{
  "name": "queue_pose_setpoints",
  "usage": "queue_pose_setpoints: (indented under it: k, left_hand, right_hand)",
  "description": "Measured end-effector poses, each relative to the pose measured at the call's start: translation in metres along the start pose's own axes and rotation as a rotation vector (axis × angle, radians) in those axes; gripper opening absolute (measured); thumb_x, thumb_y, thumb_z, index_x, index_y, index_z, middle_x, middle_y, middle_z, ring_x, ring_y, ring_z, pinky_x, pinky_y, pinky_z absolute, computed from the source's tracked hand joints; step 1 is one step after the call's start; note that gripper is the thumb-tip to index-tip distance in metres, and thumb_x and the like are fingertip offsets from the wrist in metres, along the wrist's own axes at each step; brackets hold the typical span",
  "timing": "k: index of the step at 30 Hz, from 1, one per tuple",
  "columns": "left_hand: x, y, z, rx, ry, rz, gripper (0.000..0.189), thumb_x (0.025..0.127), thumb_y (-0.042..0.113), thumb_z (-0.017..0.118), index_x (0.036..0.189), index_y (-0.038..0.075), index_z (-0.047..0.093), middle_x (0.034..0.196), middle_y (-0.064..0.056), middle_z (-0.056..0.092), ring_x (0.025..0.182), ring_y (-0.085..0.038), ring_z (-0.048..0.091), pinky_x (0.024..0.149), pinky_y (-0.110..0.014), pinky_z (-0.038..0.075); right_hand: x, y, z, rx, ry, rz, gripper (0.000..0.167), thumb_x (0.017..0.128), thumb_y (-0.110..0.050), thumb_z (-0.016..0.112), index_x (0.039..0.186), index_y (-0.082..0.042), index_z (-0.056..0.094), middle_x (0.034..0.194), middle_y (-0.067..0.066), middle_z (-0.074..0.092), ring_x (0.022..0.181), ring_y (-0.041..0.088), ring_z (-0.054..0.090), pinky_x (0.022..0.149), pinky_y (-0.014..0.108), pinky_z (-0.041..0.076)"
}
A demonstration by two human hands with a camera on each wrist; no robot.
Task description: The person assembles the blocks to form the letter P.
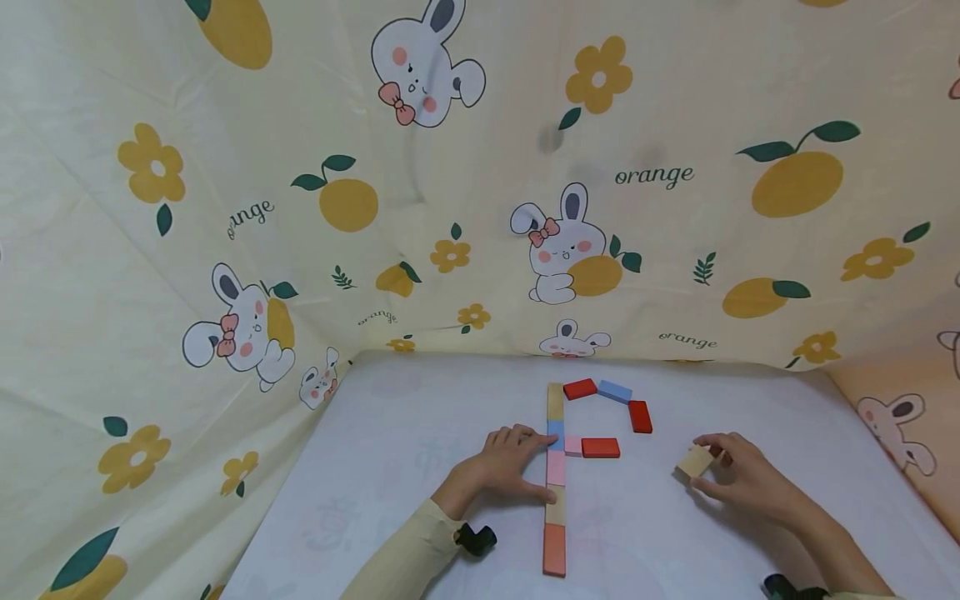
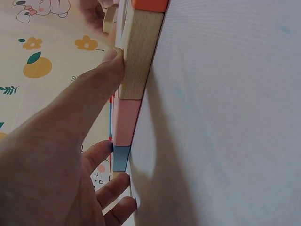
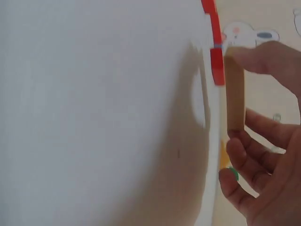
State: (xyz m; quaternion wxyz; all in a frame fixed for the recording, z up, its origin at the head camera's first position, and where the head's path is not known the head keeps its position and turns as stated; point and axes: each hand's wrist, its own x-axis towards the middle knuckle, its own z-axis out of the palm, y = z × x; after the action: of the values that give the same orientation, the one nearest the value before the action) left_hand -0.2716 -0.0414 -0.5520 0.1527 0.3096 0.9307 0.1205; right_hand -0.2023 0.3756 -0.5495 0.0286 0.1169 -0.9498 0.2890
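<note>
My right hand (image 1: 742, 475) pinches a plain wooden block (image 1: 694, 463) between thumb and fingers, to the right of the laid blocks. In the right wrist view this wooden block (image 3: 235, 94) stands on edge between thumb and fingertips. My left hand (image 1: 506, 462) rests along the left side of a straight column of blocks. Its thumb touches a wooden block (image 1: 555, 507), and its index finger reaches a blue block (image 1: 556, 431). Between those two lies a pink block (image 1: 556, 468). An orange-red block (image 1: 554, 550) forms the near end, another wooden block (image 1: 555, 402) the far end.
From the column's far end, a red block (image 1: 580, 389), a blue block (image 1: 615, 392) and a second red block (image 1: 640, 417) curve rightward. Lower down, a small pink block (image 1: 573, 447) and a red block (image 1: 601, 448) extend right. A patterned cloth (image 1: 495, 167) hangs behind the white table (image 1: 360, 433).
</note>
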Motion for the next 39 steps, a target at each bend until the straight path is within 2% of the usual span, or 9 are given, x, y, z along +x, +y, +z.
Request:
queue_pose_setpoints:
  k: [5, 9, 12, 17, 23, 28, 36, 39]
  left_hand:
    - [-0.002, 0.001, -0.002, -0.008, -0.003, -0.006, 0.099, 0.086, 0.075, 0.076, 0.168, 0.044, 0.032, 0.162, 0.001, 0.040, 0.144, -0.023, 0.037, 0.120, -0.052, 0.033]
    - [-0.001, 0.001, -0.001, -0.008, -0.006, -0.008, 0.099, 0.086, 0.076, 0.075, 0.169, 0.044, 0.031, 0.163, 0.001, 0.040, 0.144, -0.024, 0.037, 0.121, -0.052, 0.033]
    - [-0.001, 0.001, -0.002, -0.010, -0.007, -0.009, 0.098, 0.086, 0.076, 0.075, 0.168, 0.044, 0.031, 0.163, 0.001, 0.040, 0.144, -0.024, 0.037, 0.121, -0.052, 0.033]
    - [-0.001, 0.002, -0.003, -0.012, -0.006, -0.008, 0.098, 0.086, 0.075, 0.075, 0.168, 0.045, 0.031, 0.163, 0.001, 0.040, 0.144, -0.024, 0.037, 0.120, -0.052, 0.033]
    - [-0.001, 0.001, -0.002, -0.004, -0.003, -0.005, 0.098, 0.086, 0.076, 0.074, 0.168, 0.044, 0.031, 0.163, 0.000, 0.040, 0.145, -0.023, 0.037, 0.121, -0.053, 0.033]
    - [-0.001, 0.001, -0.001, 0.001, 0.006, 0.001, 0.099, 0.086, 0.076, 0.075, 0.168, 0.043, 0.032, 0.163, 0.000, 0.041, 0.145, -0.023, 0.038, 0.121, -0.053, 0.033]
    - [0.001, -0.002, 0.001, 0.004, 0.007, 0.005, 0.098, 0.086, 0.076, 0.074, 0.168, 0.044, 0.031, 0.163, 0.001, 0.041, 0.145, -0.023, 0.037, 0.121, -0.053, 0.034]
    - [0.001, -0.002, 0.002, 0.001, 0.009, 0.005, 0.098, 0.086, 0.077, 0.074, 0.168, 0.045, 0.031, 0.163, 0.001, 0.041, 0.145, -0.023, 0.038, 0.121, -0.053, 0.034]
  right_hand:
    - [0.009, -0.011, 0.008, 0.018, 0.005, 0.030, 0.067, 0.081, -0.020, 0.094, 0.134, 0.007, 0.062, 0.110, 0.013, 0.059, 0.098, 0.026, 0.055, 0.075, 0.029, 0.049]
    - [0.015, -0.020, 0.017, 0.026, 0.017, 0.057, 0.068, 0.080, -0.018, 0.094, 0.134, 0.009, 0.061, 0.110, 0.015, 0.059, 0.099, 0.029, 0.055, 0.078, 0.034, 0.051]
    - [0.019, -0.027, 0.023, 0.028, 0.044, 0.066, 0.067, 0.080, -0.017, 0.093, 0.133, 0.009, 0.061, 0.110, 0.016, 0.059, 0.100, 0.031, 0.056, 0.080, 0.039, 0.052]
    - [0.025, -0.038, 0.032, 0.052, 0.095, 0.071, 0.071, 0.080, -0.014, 0.092, 0.136, 0.011, 0.056, 0.111, 0.019, 0.059, 0.101, 0.033, 0.057, 0.081, 0.040, 0.056]
    - [0.028, -0.050, 0.041, 0.109, 0.089, 0.112, 0.070, 0.083, -0.013, 0.090, 0.135, 0.013, 0.051, 0.123, 0.028, 0.057, 0.108, 0.039, 0.059, 0.092, 0.053, 0.058]
    - [0.032, -0.057, 0.045, 0.130, 0.073, 0.145, 0.068, 0.084, -0.013, 0.090, 0.134, 0.013, 0.052, 0.124, 0.028, 0.057, 0.109, 0.040, 0.058, 0.093, 0.053, 0.058]
    - [0.039, -0.063, 0.049, 0.141, 0.062, 0.202, 0.068, 0.084, -0.014, 0.090, 0.133, 0.014, 0.052, 0.120, 0.028, 0.056, 0.107, 0.039, 0.056, 0.090, 0.047, 0.058]
    - [0.042, -0.064, 0.050, 0.138, 0.054, 0.212, 0.068, 0.084, -0.014, 0.089, 0.133, 0.016, 0.052, 0.120, 0.029, 0.057, 0.107, 0.038, 0.055, 0.091, 0.048, 0.058]
